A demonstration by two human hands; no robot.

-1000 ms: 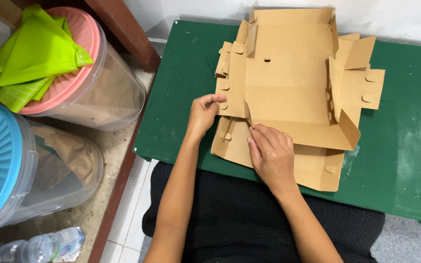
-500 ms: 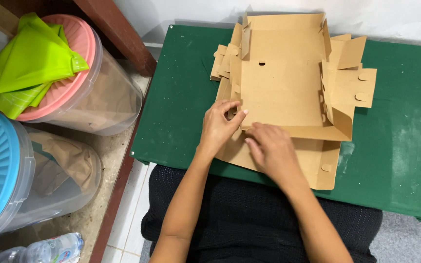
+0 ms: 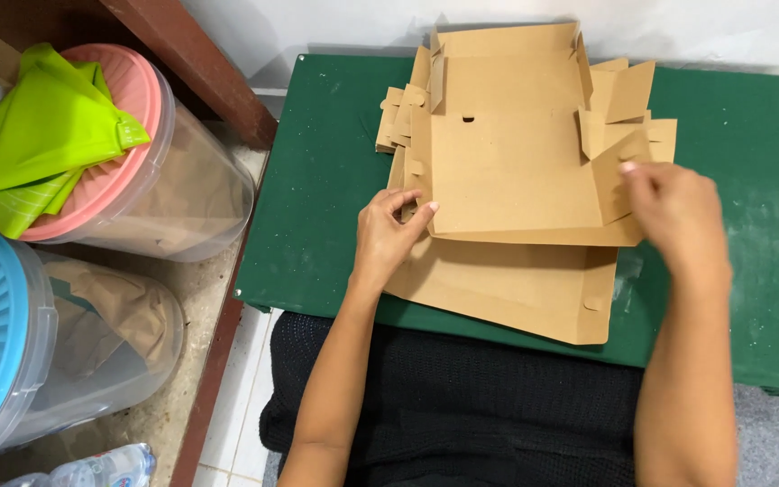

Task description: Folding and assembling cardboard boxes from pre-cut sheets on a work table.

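Head view: flat brown die-cut cardboard box blank (image 3: 516, 171) lies on the green table (image 3: 326, 207). I judge it light, stiff, creasing easily; best gripped at side flaps, where my left hand (image 3: 388, 236) and right hand (image 3: 673, 212) pinch.

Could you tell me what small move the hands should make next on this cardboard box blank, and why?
Probably fold the right side flap upright: the right hand already pinches its edge, the left hand steadies the left wall, and the cardboard box blank lies only partly folded on the green table.
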